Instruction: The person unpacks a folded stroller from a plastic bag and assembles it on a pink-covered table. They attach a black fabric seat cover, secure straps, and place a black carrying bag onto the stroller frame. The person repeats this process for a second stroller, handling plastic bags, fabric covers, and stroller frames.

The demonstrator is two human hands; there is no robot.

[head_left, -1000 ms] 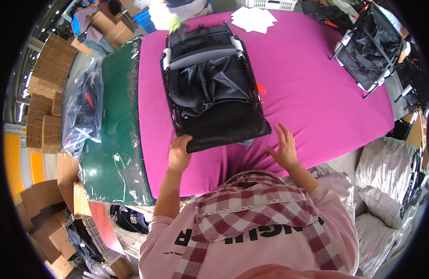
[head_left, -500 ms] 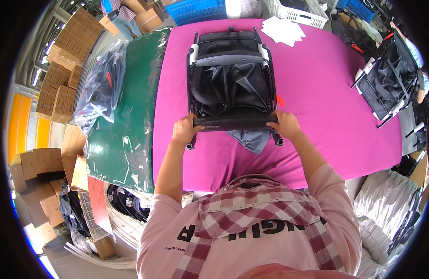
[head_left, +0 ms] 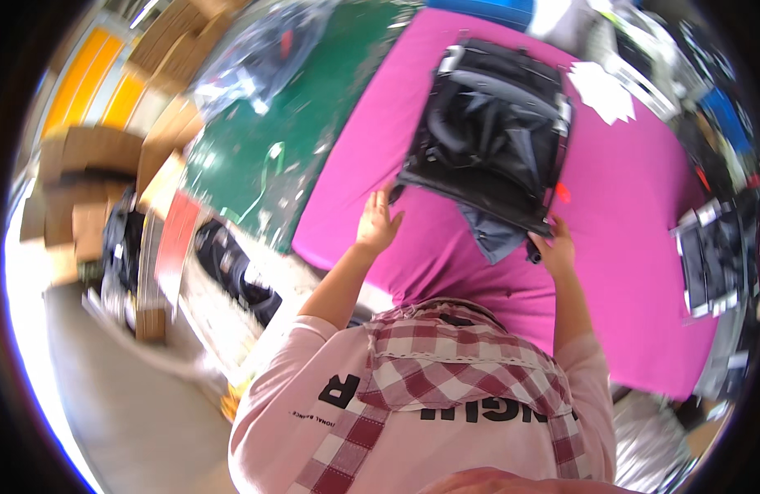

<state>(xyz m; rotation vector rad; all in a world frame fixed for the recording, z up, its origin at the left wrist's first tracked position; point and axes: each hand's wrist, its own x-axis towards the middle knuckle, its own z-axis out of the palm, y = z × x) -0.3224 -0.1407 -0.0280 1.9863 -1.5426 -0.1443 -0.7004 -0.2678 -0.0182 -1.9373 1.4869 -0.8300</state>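
Observation:
A black folded stroller [head_left: 487, 136] lies on the pink-covered table [head_left: 627, 247], its padded front bar toward me. A dark grey fabric flap [head_left: 493, 236] hangs out beneath that bar. My left hand [head_left: 380, 224] is just off the bar's left end, fingers spread and holding nothing. At the opposite end, my right hand [head_left: 558, 247] keeps its fingers and thumb bent about the stroller's corner, beside a small wheel [head_left: 534, 252]. Motion blurs the picture somewhat.
Left of the pink table stands a scuffed green table [head_left: 306, 123] with a plastic-wrapped bundle [head_left: 268, 58]. White sheets [head_left: 602, 92] lie at the far right. Another folded stroller [head_left: 713, 259] is at the right edge. Cardboard boxes [head_left: 91, 156] are stacked at left.
My left hand has let go of the bar and opened. My right hand has shifted to the stroller's right corner. The whole view has turned, so the table and stroller look tilted.

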